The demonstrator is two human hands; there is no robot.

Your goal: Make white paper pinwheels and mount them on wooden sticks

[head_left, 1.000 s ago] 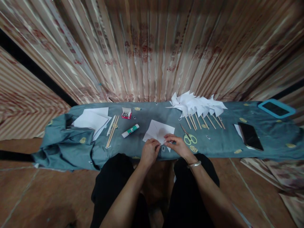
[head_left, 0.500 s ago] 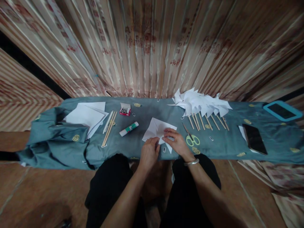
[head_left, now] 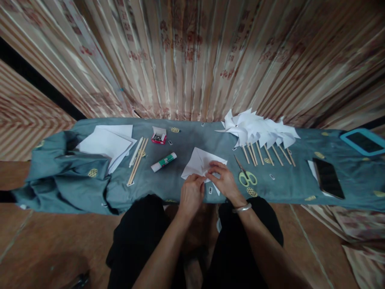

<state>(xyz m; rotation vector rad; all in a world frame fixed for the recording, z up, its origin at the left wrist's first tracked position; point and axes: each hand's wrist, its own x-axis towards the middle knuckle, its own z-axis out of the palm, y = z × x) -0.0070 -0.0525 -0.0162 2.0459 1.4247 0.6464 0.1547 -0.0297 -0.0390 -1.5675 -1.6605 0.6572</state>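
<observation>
Paper sheets (head_left: 105,142) lay stacked at the left of the cloth-covered bench (head_left: 168,180), then wooden sticks (head_left: 136,160), a small pin box (head_left: 159,136) and a glue stick (head_left: 164,161). At the near middle the folded white square (head_left: 200,160) rested flat on the cloth. The left hand (head_left: 191,194) had its grip pinched on the square's near edge. The right hand (head_left: 224,182) pressed fingertips onto it, and whether that grip clasped a flap could not be told. The square looked light, thin and limp, quick to crease or tear, best taken at a corner between thumb and forefinger. Rightward lay scissors (head_left: 246,174), pinwheels (head_left: 260,130) at the far edge, and a phone (head_left: 328,178)
</observation>
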